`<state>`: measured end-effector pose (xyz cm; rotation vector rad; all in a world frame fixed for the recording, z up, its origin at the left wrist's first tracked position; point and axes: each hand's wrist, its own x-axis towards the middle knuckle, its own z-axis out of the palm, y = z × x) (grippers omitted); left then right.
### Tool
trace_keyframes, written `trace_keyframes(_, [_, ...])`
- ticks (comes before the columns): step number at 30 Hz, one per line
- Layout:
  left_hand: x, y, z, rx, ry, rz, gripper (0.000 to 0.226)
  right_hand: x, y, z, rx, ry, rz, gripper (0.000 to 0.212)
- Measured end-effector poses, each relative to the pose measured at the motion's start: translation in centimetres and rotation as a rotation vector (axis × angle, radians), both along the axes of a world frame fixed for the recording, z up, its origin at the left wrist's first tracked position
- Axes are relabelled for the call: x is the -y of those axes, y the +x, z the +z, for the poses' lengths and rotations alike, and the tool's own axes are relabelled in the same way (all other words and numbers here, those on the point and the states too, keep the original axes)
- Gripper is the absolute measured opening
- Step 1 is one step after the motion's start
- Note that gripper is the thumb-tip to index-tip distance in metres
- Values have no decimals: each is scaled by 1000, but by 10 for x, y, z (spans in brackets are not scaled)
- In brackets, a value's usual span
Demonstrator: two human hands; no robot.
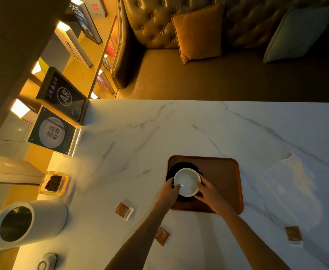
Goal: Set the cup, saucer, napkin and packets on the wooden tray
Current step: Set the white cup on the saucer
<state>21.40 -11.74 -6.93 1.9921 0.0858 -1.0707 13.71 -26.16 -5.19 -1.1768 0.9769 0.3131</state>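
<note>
Item: wooden tray (pixel 225 184), long axis 9-to-3, on marble tabletop (pixel 140 137).

Contents: dark saucer (pixel 185 166) in the tray's 9 o'clock half; white cup (pixel 188 181) upon it, mouth up, empty.

Hands: left hand (pixel 169 189) grips the cup rim from 9 o'clock; right hand (pixel 208 191) grips it from 3 o'clock. Both closed on the cup.

Outstanding: napkin (pixel 288 184), flat on the tabletop at 3 o'clock of the tray, apart from it, nearer the right hand; long axis about 11-to-5. Three packets off the tray: one (pixel 124 210) at 8 o'clock, one (pixel 162 236) at 7 o'clock beside the left forearm, one (pixel 293 233) at 4 o'clock.

Judgement: cup and saucer placed; napkin likely falls to the right hand.
</note>
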Motion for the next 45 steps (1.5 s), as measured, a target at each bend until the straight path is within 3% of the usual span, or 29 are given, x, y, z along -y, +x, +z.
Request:
trace_keyframes(11, [4,6,0,93,119,-107,34,-3,-1,-5,-19,-34,27,45])
trace_keyframes(31, [7,3,8,34,91,1,28,-4,-2,-22,-13,-83,78,44])
trace_keyframes(39, [-4,8,28,-65,34,46,44,0,-3,-10,-42,-67,-13,45])
trace_keyframes(45, [-41,0,56,-23,-5,76,34,7,-41,21,32,-211,-5,34])
